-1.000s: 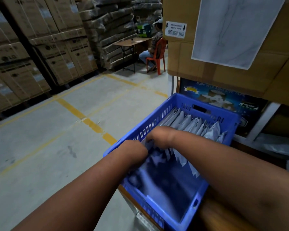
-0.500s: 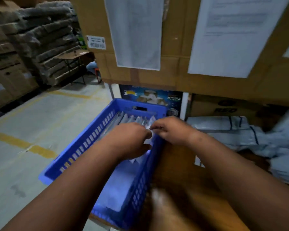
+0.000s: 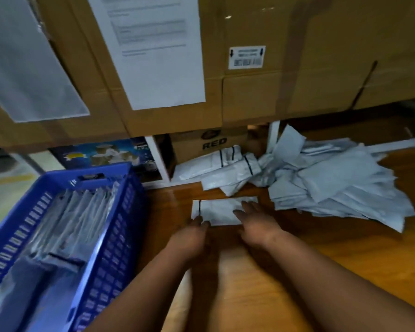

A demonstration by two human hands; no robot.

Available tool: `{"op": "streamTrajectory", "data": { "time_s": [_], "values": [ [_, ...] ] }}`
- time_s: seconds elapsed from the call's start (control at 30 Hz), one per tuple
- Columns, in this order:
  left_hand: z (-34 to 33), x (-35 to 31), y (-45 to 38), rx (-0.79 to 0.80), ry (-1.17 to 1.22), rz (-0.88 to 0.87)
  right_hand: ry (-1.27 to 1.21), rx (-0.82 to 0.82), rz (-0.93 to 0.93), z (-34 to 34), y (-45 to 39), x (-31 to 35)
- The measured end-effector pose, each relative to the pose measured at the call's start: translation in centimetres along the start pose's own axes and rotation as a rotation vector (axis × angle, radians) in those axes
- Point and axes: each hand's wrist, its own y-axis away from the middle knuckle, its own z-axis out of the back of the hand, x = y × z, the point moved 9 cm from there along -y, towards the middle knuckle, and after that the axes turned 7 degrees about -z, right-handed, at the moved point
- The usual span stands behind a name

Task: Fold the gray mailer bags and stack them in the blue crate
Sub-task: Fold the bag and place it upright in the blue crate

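Note:
A gray mailer bag (image 3: 219, 210) lies flat on the wooden table (image 3: 333, 255) in front of me. My left hand (image 3: 192, 236) touches its near left edge with its fingertips. My right hand (image 3: 255, 222) rests flat on its right part with fingers spread. At the left stands the blue crate (image 3: 120, 224), holding several folded gray bags (image 3: 74, 212) stood on edge in a row. A loose pile of gray mailer bags (image 3: 333, 188) lies on the table at the right.
Stacked cardboard boxes (image 3: 261, 92) with taped paper sheets rise right behind the table. A smaller box marked RED (image 3: 211, 142) and a dark printed box (image 3: 101, 154) sit under them. Concrete floor shows at the far left.
Both hands have left the crate and moved right onto a flat bag on the table. My view has swung right, away from the warehouse floor.

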Motion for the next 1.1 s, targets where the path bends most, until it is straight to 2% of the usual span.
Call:
{"op": "streamTrajectory", "data": {
  "time_s": [0.13,0.23,0.3,0.57,0.77,0.97,1.1],
  "values": [
    [-2.3,-1.0,-5.4,-0.024,-0.017,-0.065,0.023,0.12,-0.036,-3.6,-2.4,-1.9],
    [-5.3,-1.2,-8.1,0.042,-0.032,-0.048,0.024,0.082,0.002,-4.0,-2.4,-1.9],
    [-6.6,-1.6,-8.1,0.006,-0.037,-0.037,0.027,0.041,0.043,-3.7,-1.3,-2.0],
    [-11.3,-7.5,3.0,-0.086,-0.056,-0.101,0.007,-0.045,0.214,-7.3,10.1,-3.9],
    [-14.4,-12.6,9.6,-0.221,-0.076,-0.195,0.019,-0.18,0.275,-11.0,18.3,-6.6],
    [-14.2,-15.0,10.8,-0.266,-0.072,-0.159,0.025,-0.201,0.27,-10.9,20.2,-7.7],
    [-12.4,-16.7,8.9,-0.368,-0.051,-0.198,-0.009,-0.251,0.228,-8.6,18.1,-6.8]
  ]
}}
